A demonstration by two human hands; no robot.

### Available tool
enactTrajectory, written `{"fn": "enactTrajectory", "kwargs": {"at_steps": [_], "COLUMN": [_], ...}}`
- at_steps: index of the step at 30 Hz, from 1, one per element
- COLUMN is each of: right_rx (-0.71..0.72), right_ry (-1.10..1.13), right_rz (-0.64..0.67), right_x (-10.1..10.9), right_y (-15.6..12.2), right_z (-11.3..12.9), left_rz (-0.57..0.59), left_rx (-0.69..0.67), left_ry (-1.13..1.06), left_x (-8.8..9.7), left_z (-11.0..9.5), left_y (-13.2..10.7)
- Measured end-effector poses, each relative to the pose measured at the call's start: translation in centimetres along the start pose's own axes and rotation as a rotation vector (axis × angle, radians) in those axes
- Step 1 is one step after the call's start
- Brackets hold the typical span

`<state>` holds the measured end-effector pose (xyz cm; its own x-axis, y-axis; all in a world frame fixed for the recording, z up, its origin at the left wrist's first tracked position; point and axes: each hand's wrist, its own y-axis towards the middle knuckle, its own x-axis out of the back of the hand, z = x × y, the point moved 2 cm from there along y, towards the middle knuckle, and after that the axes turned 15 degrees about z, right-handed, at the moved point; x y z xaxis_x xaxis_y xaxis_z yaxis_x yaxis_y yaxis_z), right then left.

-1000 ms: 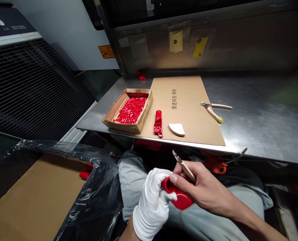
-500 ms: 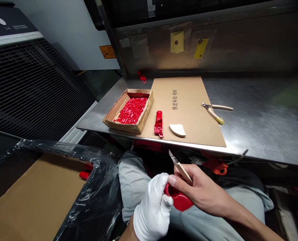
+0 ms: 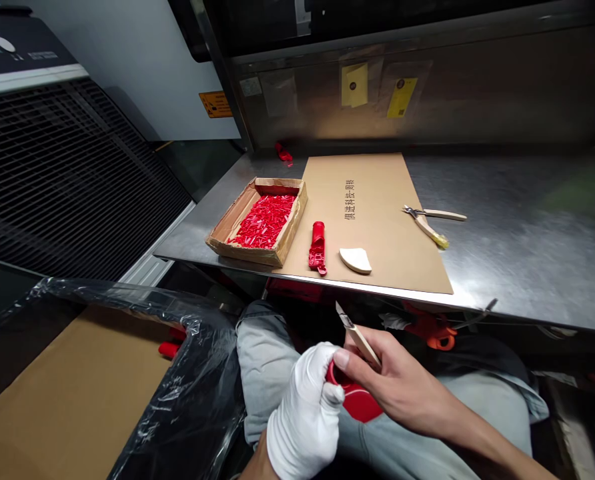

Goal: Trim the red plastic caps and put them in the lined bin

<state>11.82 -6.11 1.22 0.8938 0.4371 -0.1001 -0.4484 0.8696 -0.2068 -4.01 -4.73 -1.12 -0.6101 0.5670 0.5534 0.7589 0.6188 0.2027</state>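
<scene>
Near me, over the lap, the gloved left hand (image 3: 305,413) is curled round a red part (image 3: 361,405); the bare right hand (image 3: 402,383) clasps a knife (image 3: 361,343), its thumb at the part's rim. That piece seems unfinished. Another red piece (image 3: 317,250) lies on the cardboard sheet (image 3: 382,207) (done or waiting, I can't tell); red slivers (image 3: 265,220) are heaped in the box (image 3: 242,253) to its left. The sheet reads 俱进科技-周转; the far-left orange label (image 3: 216,105) is too small to read.

Cold light is glaring off the steel table (image 3: 527,260) near its front edge and glinting on the black plastic liner (image 3: 177,393) at near left, while deep shadow is filling the space below and wide-angle distortion is stretching the edges.
</scene>
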Motion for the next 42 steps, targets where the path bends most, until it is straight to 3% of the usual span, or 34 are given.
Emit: {"fn": "enactTrajectory", "kwargs": {"at_steps": [6,10,13,15,17,19,22,24,26,29,34,36,39,42], "right_rx": [0.006,-0.022,-0.075,-0.105,-0.117,-0.128,-0.162,-0.174,-0.167,-0.096,0.078,0.141,0.270,0.435], "right_ry": [-0.024,0.000,-0.088,-0.269,-0.500,-0.688,-0.798,-0.865,-0.942,-1.084,-1.255,-1.270,-1.215,-0.986], "right_rz": [-0.049,-0.040,0.008,-0.061,-0.261,-0.492,-0.662,-0.735,-0.778,-0.771,-0.430,-0.357,-0.329,-0.098], "right_x": [0.0,-0.6,0.4,2.9,6.6,10.9,16.1,18.1,18.8,17.7,13.6,11.5,6.8,0.8], "right_y": [0.6,0.1,-0.5,-0.7,-0.7,-0.4,0.7,1.6,2.5,3.4,4.5,4.5,3.6,2.5], "right_z": [-0.1,-0.1,0.5,1.2,1.9,2.4,2.5,2.6,2.7,2.9,2.3,1.9,1.1,-0.2], "left_rz": [-0.003,0.039,0.065,0.015,-0.073,-0.166,-0.231,-0.245,-0.276,-0.335,-0.372,-0.419,-0.471,-0.535], "left_rx": [-0.005,0.039,0.161,0.263,0.342,0.403,0.453,0.446,0.439,0.490,0.618,0.652,0.605,0.465], "left_ry": [0.081,-0.068,-0.196,-0.249,-0.366,-0.573,-0.957,-1.171,-1.316,-1.417,-1.454,-1.489,-1.630,-1.800], "left_x": [-0.4,-0.1,0.0,-0.1,-0.2,-0.2,0.0,0.4,0.8,1.5,1.9,1.8,1.2,0.8], "left_z": [0.3,0.5,1.4,2.3,3.2,3.7,4.0,4.0,4.2,4.6,4.4,4.4,4.6,4.7], "left_y": [-0.1,0.3,0.5,0.5,0.6,0.9,1.3,1.4,1.3,1.0,0.6,0.5,0.9,1.9]}}
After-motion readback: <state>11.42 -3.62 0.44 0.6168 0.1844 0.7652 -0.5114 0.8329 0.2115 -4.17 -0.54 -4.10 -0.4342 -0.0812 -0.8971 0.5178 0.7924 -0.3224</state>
